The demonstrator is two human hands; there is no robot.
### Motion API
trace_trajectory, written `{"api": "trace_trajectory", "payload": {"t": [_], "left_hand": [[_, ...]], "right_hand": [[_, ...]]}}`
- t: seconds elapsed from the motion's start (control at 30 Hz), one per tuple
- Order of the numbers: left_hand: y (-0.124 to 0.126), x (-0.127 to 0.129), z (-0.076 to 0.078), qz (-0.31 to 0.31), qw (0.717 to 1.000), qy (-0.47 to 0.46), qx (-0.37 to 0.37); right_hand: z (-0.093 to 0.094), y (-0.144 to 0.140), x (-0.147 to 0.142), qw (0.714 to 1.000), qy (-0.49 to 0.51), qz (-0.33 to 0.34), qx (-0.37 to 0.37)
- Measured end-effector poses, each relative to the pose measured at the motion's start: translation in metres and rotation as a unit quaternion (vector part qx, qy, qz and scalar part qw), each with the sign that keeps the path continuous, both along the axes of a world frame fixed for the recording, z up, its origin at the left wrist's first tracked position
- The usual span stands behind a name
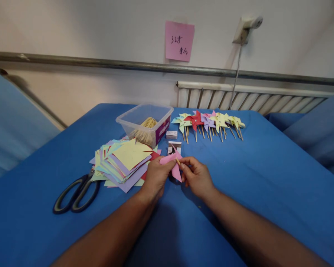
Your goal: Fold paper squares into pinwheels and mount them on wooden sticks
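Both bare forearms reach forward from the lower edge of the view and converge toward the middle, wrists low and nearly straight. The left hand (156,176) lies knuckles up, its grip pinched shut between thumb and fingertips. Just to the right of that grip, almost touching, the right hand (197,177) curls inward, thumb pressed against its forefinger.

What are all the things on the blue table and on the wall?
pink pinwheel: one, pink, between both hands
wooden stick: one, tan, at the pinwheel
paper stack: one pile, mixed pastel, left of hands
scissors: one, black, far left
plastic tub: one, clear, holds sticks
finished pinwheels: a row, mixed colours, back right
stapler: one, silver, behind hands
small box: one, white, beside tub
sticky note: one, pink, wall
left hand: holding pinwheel
right hand: pinching stick
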State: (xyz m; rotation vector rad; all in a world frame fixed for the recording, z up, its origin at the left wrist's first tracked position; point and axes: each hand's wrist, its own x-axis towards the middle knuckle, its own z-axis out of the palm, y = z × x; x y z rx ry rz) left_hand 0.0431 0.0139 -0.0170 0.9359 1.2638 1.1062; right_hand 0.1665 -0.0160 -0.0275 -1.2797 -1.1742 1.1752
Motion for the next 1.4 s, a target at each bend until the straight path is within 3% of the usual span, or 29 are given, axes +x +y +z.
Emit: {"api": "trace_trajectory", "payload": {"t": [0.3, 1.4], "left_hand": [[0.0004, -0.0007, 0.0011, -0.008, 1.000, -0.015, 0.004], [-0.0001, -0.0004, 0.0034, -0.020, 1.000, -0.001, -0.004]], "right_hand": [[0.0010, 0.0034, -0.0011, 0.995, 0.098, 0.010, -0.024], [-0.0050, 0.0030, 0.0008, 0.999, 0.030, 0.001, 0.012]]}}
